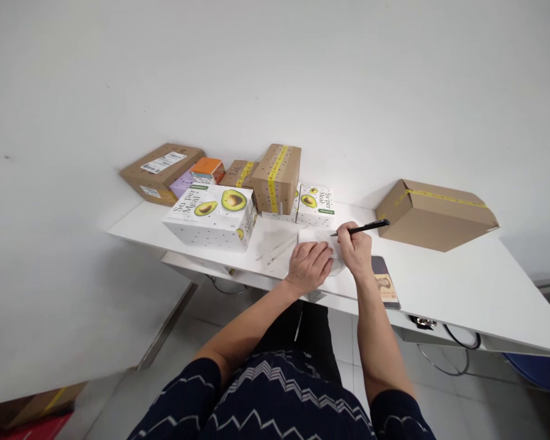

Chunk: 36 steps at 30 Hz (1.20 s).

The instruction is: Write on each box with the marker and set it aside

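My right hand (355, 249) grips a black pen (364, 228) with its tip down on a small white paper (315, 235) on the white table (462, 287). My left hand (309, 264) lies flat on the same paper, fingers spread, pinning it down. Just right of my right wrist lies a dark booklet (385, 284) with a small portrait on it. A white avocado-printed box (213, 215) stands to the left of my hands.
Behind the paper stand a smaller avocado box (315, 205) and a taped brown carton (277, 177). More cartons (161, 172), an orange box (206, 170) and a purple one crowd the back left. A large brown carton (435, 214) sits at right. Cables hang under the table edge.
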{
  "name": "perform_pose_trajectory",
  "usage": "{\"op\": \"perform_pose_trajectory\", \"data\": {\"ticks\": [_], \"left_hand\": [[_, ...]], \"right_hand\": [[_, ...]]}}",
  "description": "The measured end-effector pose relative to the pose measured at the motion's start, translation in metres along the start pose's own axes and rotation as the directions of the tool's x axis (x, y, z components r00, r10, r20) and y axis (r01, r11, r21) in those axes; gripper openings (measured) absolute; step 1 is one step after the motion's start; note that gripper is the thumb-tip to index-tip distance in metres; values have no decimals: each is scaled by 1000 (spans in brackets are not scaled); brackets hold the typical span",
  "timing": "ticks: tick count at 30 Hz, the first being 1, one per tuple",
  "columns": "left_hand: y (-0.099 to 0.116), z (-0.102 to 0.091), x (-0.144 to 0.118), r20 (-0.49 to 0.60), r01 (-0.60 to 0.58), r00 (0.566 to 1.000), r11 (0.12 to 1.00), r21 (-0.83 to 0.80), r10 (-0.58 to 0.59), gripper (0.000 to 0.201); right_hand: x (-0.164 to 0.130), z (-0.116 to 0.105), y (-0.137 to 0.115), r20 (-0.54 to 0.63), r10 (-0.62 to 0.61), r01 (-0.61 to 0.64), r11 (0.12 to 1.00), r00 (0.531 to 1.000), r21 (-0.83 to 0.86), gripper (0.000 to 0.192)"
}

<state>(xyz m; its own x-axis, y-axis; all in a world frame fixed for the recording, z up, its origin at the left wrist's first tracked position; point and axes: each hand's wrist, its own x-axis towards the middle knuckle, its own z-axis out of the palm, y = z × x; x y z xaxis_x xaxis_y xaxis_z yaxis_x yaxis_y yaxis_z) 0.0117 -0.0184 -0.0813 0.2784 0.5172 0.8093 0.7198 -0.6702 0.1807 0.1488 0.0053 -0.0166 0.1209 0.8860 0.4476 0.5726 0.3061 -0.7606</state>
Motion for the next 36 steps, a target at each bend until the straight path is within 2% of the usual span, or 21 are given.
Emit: {"op": "perform_pose_trajectory", "data": {"ticks": [3, 6, 8, 10, 12, 13, 14, 15, 17, 18, 20, 24, 26, 28, 29, 31, 32, 34, 36], "left_hand": [[0, -1, 0, -17, -16, 1000, 1000, -25, 15, 26], [-1, -2, 1, -50, -61, 997, 998, 19, 62, 27], [-3, -3, 2, -64, -77, 995, 996, 36, 79, 26], [-6, -3, 3, -81, -86, 993, 996, 37, 88, 23], [-8, -4, 3, -93, -91, 991, 995, 33, 94, 21], [-9, -5, 4, -92, -94, 991, 995, 31, 97, 20], [-10, -5, 4, -88, -95, 991, 995, 31, 98, 19], [-10, -6, 4, -83, -96, 992, 995, 32, 98, 19], [-10, -6, 3, -75, -91, 993, 995, 34, 93, 20], [-10, -6, 3, -76, -89, 993, 996, 33, 91, 20], [-9, -6, 2, -80, -87, 993, 996, 27, 89, 22], [-9, -6, 1, -88, -106, 990, 994, 20, 107, 24], [-10, -7, 2, -88, -112, 990, 994, 19, 113, 24], [-10, -6, 2, -87, -114, 990, 993, 17, 115, 23], [-10, -6, 2, -88, -113, 990, 993, 16, 114, 23], [-10, -5, 2, -92, -107, 990, 994, 13, 108, 22], [-10, -5, 2, -95, -103, 990, 995, 12, 104, 22], [-10, -4, 1, -98, -98, 990, 995, 11, 98, 22], [-11, -3, 0, -104, -103, 989, 995, 12, 104, 23]], "right_hand": [[-2, 2, 1, -165, 72, -41, 982, 984, 185, 22], [-6, 1, 10, -344, 197, -46, 915, 918, 400, 24], [-12, -3, 24, -422, 227, -36, 910, 877, 414, 25], [-21, -10, 46, -438, 173, -50, 959, 882, 277, 26], [-33, -16, 69, -331, 33, -39, 999, 943, -13, 26], [-38, -19, 80, -200, -35, -5, 980, 979, -197, 27], [-44, -20, 89, -46, -60, 38, 926, 997, -376, 29], [-49, -20, 96, 103, -36, 86, 843, 994, -531, 32], [-56, -16, 104, 289, 97, 157, 657, 952, -737, 38], [-59, -13, 106, 326, 154, 180, 586, 933, -790, 40], [-61, -5, 107, 362, 211, 212, 515, 908, -831, 41], [-63, 0, 112, 397, 245, 224, 522, 885, -823, 42], [-66, -7, 117, 339, 257, 153, 546, 905, -823, 46], [-70, -21, 122, 159, 304, -36, 547, 939, -836, 48], [-74, -28, 124, 35, 352, -167, 528, 935, -832, 50], [-80, -41, 128, -171, 467, -404, 461, 868, -790, 65], [-84, -45, 130, -222, 516, -474, 429, 827, -769, 74], [-88, -49, 131, -221, 577, -514, 412, 786, -752, 81], [-89, -48, 130, -197, 591, -512, 430, 782, -743, 75]]}}
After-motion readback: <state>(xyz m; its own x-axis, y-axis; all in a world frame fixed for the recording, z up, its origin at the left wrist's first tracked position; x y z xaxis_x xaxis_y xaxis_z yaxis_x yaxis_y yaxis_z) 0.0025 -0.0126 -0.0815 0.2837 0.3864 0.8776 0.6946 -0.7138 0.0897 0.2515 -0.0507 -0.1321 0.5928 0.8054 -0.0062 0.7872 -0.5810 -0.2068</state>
